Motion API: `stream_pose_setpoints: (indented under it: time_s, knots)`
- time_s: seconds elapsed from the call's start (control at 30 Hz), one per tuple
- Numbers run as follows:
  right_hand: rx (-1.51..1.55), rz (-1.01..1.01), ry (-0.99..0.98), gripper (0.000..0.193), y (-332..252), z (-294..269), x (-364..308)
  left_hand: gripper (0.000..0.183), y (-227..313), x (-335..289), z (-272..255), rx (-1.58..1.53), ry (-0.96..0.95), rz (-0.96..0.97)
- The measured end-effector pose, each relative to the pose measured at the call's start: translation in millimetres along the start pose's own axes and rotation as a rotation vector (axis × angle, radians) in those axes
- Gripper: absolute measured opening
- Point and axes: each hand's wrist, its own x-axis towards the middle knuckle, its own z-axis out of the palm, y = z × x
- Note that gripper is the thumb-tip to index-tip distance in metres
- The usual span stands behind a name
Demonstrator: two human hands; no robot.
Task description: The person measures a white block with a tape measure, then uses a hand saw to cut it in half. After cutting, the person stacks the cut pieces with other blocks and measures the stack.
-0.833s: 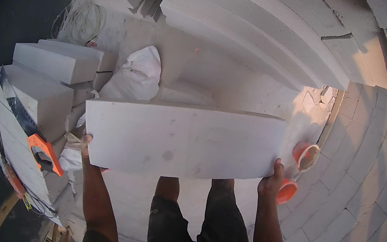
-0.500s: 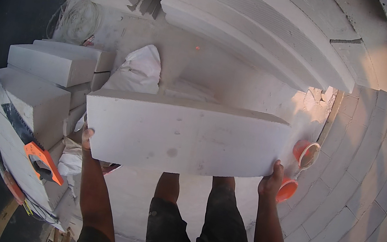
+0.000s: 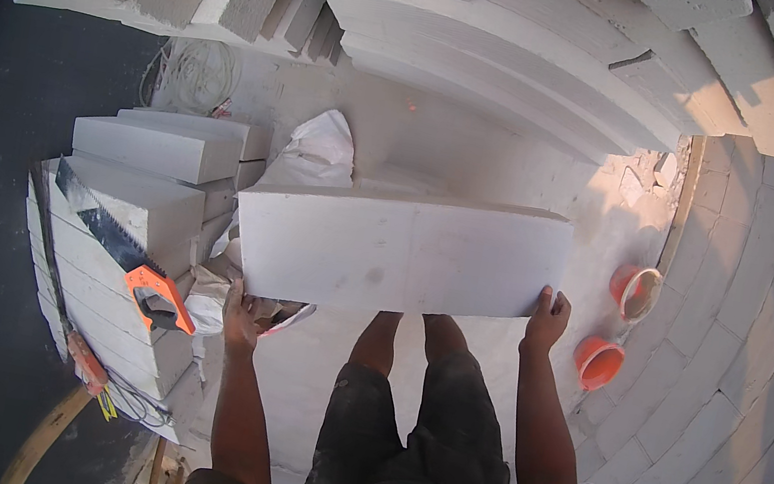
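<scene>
A long white building block (image 3: 405, 255) is held up in front of my legs, its broad face toward me. My left hand (image 3: 241, 315) grips its lower left corner. At the other end, my right hand (image 3: 547, 316) holds the lower right edge, thumb on the near face. The fingers behind the block are partly hidden. To the left, a hand saw (image 3: 157, 299) with an orange and black handle rests on a stack of similar blocks (image 3: 154, 149). Behind the held block's left end stands a crumpled white sack (image 3: 318, 150).
Two orange buckets (image 3: 598, 365) stand on the floor at the right, beside a block wall (image 3: 723, 356). Rows of blocks (image 3: 497, 57) rise across the far side. Coiled cord (image 3: 203, 76) lies at the far left. A red-handled tool (image 3: 88, 362) sits at the left stack's near edge.
The block has moved away from me, and its left end has shifted right relative to the view. Both hands still hold it. The view has shifted, showing an orange-framed tool at the top left.
</scene>
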Motion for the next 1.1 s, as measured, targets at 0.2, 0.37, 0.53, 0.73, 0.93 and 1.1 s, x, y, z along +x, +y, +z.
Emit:
stream_pose_setpoints:
  time_s: [0.2, 0.37, 0.53, 0.73, 0.93, 1.1]
  knots:
    - [-0.23, -0.222, -0.016, 0.063, 17, -37, -59, 0.087, 49, -78, -39, -0.733, 0.244, 0.081]
    - [-0.386, -0.301, -0.189, 0.056, 47, -107, -103, 0.053, 95, -21, -80, -0.632, 0.182, 0.147]
    - [-0.423, -0.136, -0.089, 0.044, 84, -164, -169, 0.017, 107, 3, -109, -0.651, -0.039, 0.32]
    - [-0.154, -0.215, -0.026, 0.031, 90, -160, -257, 0.004, 175, -84, -79, -0.253, -0.115, 0.5]
    - [0.085, -0.456, -0.761, 0.047, -39, -127, -367, 0.053, 150, -216, -30, 0.267, -0.018, 0.77]
    - [0.216, -0.718, -1.101, 0.069, -89, -118, -433, 0.049, 76, -295, -2, 0.705, -0.3, 0.897]
